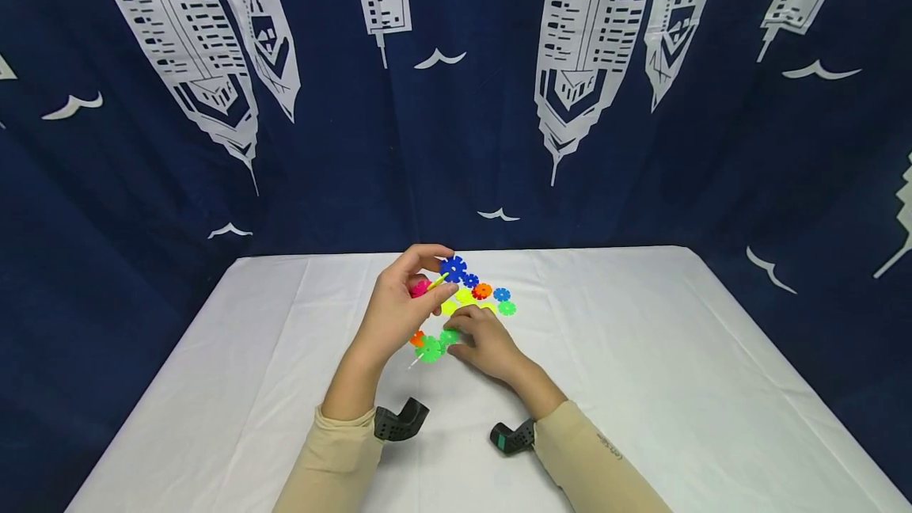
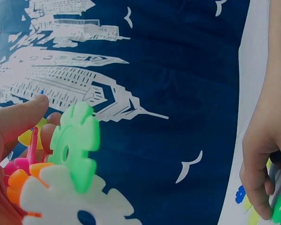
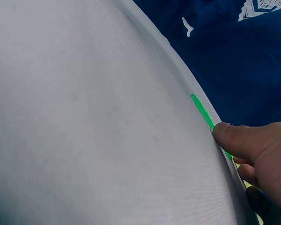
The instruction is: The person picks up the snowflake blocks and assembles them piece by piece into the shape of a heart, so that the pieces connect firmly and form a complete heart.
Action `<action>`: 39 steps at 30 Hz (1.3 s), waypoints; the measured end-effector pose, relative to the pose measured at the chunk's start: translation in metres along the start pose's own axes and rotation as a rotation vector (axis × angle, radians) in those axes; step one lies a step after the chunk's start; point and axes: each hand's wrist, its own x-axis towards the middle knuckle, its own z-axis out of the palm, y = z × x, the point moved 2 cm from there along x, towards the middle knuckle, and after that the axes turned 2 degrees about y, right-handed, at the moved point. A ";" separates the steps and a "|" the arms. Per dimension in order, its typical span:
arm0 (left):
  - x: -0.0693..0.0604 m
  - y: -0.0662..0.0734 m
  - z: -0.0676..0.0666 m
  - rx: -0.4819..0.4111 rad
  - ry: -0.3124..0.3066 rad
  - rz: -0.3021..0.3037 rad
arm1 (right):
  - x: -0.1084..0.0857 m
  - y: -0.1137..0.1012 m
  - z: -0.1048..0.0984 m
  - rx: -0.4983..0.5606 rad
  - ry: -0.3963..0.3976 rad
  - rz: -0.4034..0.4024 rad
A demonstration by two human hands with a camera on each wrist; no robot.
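Observation:
My left hand (image 1: 395, 303) grips a cluster of joined flower-shaped discs. In the left wrist view the cluster shows a green disc (image 2: 77, 145), a white disc (image 2: 65, 201), an orange disc (image 2: 18, 188) and pink and yellow discs behind, beside the left hand (image 2: 4, 131). A big blue disc (image 1: 454, 268) is at the left fingertips in the head view. To the right, my right hand (image 1: 492, 343) pinches a green disc (image 1: 449, 337); in the right wrist view that disc (image 3: 202, 111) is edge-on under the thumb of the right hand (image 3: 267, 150).
Beyond the right hand, several loose discs lie on the white tablecloth (image 1: 641, 386), among them an orange disc (image 1: 482, 290), a light blue disc (image 1: 502, 294) and a green one (image 1: 507, 308). A dark blue patterned cloth (image 1: 456, 141) hangs behind the table.

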 end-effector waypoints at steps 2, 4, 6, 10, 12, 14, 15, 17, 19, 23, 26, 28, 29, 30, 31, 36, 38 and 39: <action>0.000 0.000 0.000 -0.003 -0.005 0.002 | 0.000 0.001 0.000 0.023 0.008 0.015; 0.000 0.000 0.001 -0.006 -0.010 0.000 | 0.000 0.002 0.000 0.040 0.009 0.027; 0.000 0.000 0.002 -0.007 -0.014 -0.003 | 0.000 0.002 -0.001 0.055 0.002 0.037; 0.001 -0.001 0.003 -0.006 -0.026 -0.010 | 0.000 0.001 -0.003 0.088 -0.014 0.051; 0.001 -0.002 0.004 -0.003 -0.030 -0.010 | 0.000 0.001 -0.003 0.099 -0.027 0.058; 0.001 -0.002 0.004 -0.003 -0.033 -0.011 | 0.001 0.001 -0.004 0.109 -0.036 0.063; 0.001 -0.003 0.004 -0.003 -0.034 -0.011 | 0.001 0.000 -0.004 0.111 -0.041 0.066; 0.001 -0.003 0.005 -0.005 -0.034 -0.011 | 0.000 0.000 -0.004 0.113 -0.049 0.069; 0.001 -0.003 0.005 -0.008 -0.035 -0.009 | 0.000 0.000 -0.005 0.117 -0.052 0.071; 0.001 -0.003 0.006 -0.003 -0.034 -0.006 | -0.001 -0.001 -0.006 0.112 -0.056 0.069; 0.001 -0.004 0.006 0.001 -0.035 -0.009 | -0.001 -0.001 -0.007 0.105 -0.055 0.069; 0.001 -0.003 0.007 0.002 -0.040 -0.011 | -0.002 -0.002 -0.007 0.102 -0.053 0.071; 0.001 -0.003 0.007 0.004 -0.044 -0.012 | -0.002 -0.002 -0.008 0.097 -0.049 0.071; 0.000 -0.003 0.008 0.005 -0.049 -0.011 | -0.002 -0.002 -0.008 0.093 -0.047 0.074; 0.000 -0.003 0.008 0.010 -0.053 -0.009 | -0.001 -0.002 -0.009 0.092 -0.044 0.076; 0.000 -0.002 0.011 0.054 -0.058 0.010 | -0.001 -0.002 -0.010 0.154 -0.067 0.079; 0.000 -0.002 0.011 0.065 -0.059 0.018 | 0.000 -0.003 -0.011 0.194 -0.081 0.065; 0.000 -0.003 0.012 0.064 -0.061 0.022 | 0.000 -0.003 -0.011 0.213 -0.086 0.061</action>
